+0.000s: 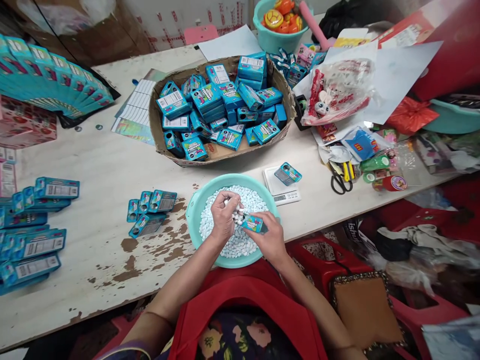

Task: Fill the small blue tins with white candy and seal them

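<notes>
Worn white table (101, 200), left grip (224, 215) around white pieces (237, 218), right grip (273, 237) around blue box (252, 223)

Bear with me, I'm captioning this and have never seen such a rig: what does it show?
No machine: this view comes from a camera worn on a person's head, looking forward and down. Over a round turquoise plastic basin of small white pieces, the bare left hand holds pieces beside a small blue printed box gripped by the right hand. On the worn whitish table, a brown cardboard tray holds more such boxes, and one sits on a small white scale.
</notes>
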The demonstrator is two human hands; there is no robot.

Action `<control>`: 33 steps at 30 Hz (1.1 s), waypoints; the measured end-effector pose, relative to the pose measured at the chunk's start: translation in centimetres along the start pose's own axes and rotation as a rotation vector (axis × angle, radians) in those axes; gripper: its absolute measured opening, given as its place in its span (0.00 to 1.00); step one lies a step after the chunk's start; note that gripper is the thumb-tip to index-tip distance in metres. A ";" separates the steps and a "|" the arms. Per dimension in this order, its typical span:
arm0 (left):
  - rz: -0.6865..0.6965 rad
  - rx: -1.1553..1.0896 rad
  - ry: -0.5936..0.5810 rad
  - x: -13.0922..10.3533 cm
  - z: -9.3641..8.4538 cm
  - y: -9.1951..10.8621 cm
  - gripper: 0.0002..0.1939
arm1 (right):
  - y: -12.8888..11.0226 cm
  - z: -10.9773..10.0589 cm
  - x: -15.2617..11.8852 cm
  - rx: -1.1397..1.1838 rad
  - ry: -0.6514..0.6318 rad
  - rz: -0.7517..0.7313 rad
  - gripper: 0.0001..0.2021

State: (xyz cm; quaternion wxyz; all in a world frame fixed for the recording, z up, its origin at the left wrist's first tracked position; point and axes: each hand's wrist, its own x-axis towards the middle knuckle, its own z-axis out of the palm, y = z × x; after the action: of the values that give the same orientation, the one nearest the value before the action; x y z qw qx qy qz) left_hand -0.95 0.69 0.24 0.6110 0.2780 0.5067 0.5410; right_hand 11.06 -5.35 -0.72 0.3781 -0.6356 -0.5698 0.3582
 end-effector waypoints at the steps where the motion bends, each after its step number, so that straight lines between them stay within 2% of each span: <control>1: -0.002 0.010 -0.009 0.0 0.1 0.0 0.09 | 0.0 0.0 0.0 0.006 0.003 0.003 0.16; 10: 0.052 0.056 -0.006 0.0 0.8 0.5 0.10 | -0.1 -0.2 0.0 0.062 0.026 0.010 0.16; 15: 0.067 0.019 0.039 -0.1 1.3 0.6 0.12 | -0.2 -0.3 0.0 0.068 0.041 -0.001 0.17; 19: 0.064 0.018 0.005 -0.2 1.6 0.6 0.17 | 0.1 0.0 0.0 0.105 0.039 0.014 0.17; 24: 0.094 -0.046 0.016 -0.3 1.6 0.8 0.25 | 0.2 -0.1 -0.1 0.169 0.043 0.042 0.18; 27: 0.145 -0.044 -0.035 -0.4 1.5 0.6 0.24 | 0.4 -0.1 0.1 0.185 0.063 0.018 0.18; 30: 0.174 0.008 0.009 -0.1 1.4 0.0 0.22 | 0.7 0.4 0.3 0.180 0.046 0.024 0.17; 33: 0.125 0.003 0.051 0.2 1.3 -0.6 0.21 | 1.0 0.7 0.5 0.173 0.043 0.027 0.18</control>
State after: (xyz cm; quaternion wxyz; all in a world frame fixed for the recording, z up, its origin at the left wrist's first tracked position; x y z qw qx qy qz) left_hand 0.48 1.03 0.05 0.5624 0.2964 0.5045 0.5842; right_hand 10.96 -4.85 -1.94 0.4389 -0.6155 -0.5201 0.3975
